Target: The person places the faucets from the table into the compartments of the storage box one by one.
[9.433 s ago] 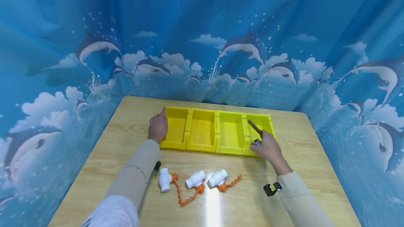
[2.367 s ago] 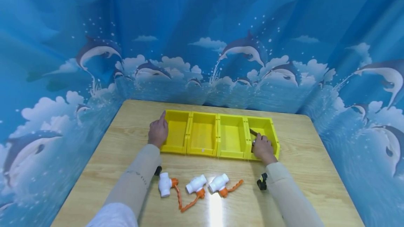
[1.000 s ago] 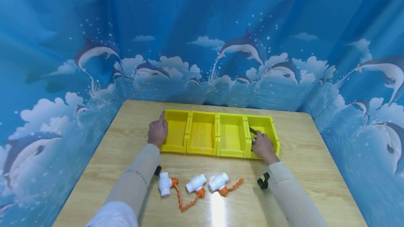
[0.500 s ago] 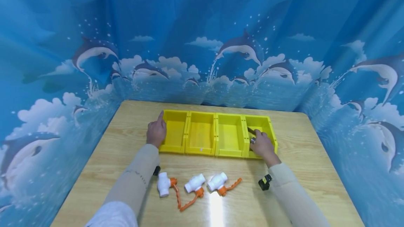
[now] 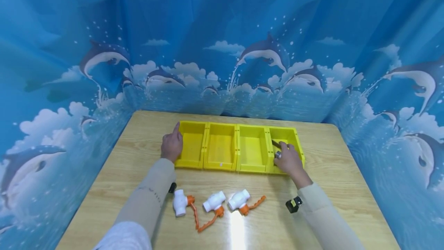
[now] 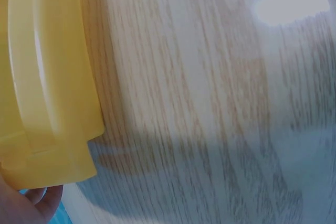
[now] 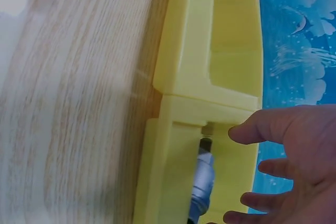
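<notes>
My left hand [image 5: 171,144] holds the left end of a row of yellow bins [image 5: 239,148], index finger stretched along the outer rim. In the left wrist view, curled fingers [image 6: 48,203] show against the bin's outer side; the thumb is hidden. My right hand [image 5: 288,160] is over the rightmost bin, its fingers [image 7: 265,202] spread in the right wrist view. In that bin lies a grey metal valve-like piece [image 7: 202,182] with a dark handle [image 5: 275,144], apart from the fingers. Its lower part is hidden.
Three white valves with orange handles lie in front of the bins: a left one [image 5: 180,203], a middle one [image 5: 214,201] and a right one [image 5: 239,200]. A blue dolphin curtain [image 5: 222,68] surrounds the wooden table [image 5: 145,130] behind and at the sides.
My right hand has lowered the grey valve-like piece into the rightmost bin and let it go. Over the last second that hand shifts only slightly; the left hand keeps its place.
</notes>
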### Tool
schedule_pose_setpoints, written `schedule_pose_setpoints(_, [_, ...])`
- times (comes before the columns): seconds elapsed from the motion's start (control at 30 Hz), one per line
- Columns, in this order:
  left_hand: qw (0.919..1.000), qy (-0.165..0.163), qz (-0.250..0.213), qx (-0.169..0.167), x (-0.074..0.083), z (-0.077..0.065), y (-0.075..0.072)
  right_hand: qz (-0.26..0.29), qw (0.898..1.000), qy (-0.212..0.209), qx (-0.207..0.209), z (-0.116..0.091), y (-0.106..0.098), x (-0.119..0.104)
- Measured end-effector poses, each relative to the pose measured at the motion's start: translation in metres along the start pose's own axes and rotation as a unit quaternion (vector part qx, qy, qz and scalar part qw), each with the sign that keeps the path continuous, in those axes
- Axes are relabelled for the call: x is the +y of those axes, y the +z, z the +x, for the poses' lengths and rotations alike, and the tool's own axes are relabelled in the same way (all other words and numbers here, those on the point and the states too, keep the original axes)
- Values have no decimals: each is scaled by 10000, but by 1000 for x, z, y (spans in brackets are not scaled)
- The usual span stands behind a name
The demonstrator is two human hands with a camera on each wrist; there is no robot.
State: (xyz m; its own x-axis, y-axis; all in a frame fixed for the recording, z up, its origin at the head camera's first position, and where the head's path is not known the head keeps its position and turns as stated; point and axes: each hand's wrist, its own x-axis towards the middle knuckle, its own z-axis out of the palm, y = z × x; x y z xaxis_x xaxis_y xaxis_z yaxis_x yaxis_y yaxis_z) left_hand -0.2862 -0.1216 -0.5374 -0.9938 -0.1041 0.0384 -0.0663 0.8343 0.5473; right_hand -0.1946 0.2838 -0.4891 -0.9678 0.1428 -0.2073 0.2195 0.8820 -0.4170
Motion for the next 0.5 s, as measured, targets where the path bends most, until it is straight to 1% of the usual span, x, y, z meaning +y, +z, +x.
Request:
schedule_pose_setpoints(0.13, [10000, -34, 29, 23, 1, 0, 1, 44, 9999, -82, 46, -6, -3, -5])
schedule_pose_setpoints(0.23, [10000, -28, 35, 47, 1, -1, 1, 46, 9995, -273, 126, -11, -5, -9])
schedule_pose_setpoints(0.37, [10000, 1, 50, -9, 2, -1, 0, 43, 9981, -541, 288, -20, -7, -17])
schedule_pose_setpoints(0.5, [10000, 23, 66, -51, 2, -2, -1, 29, 9967, -702, 405, -26, -7, -24])
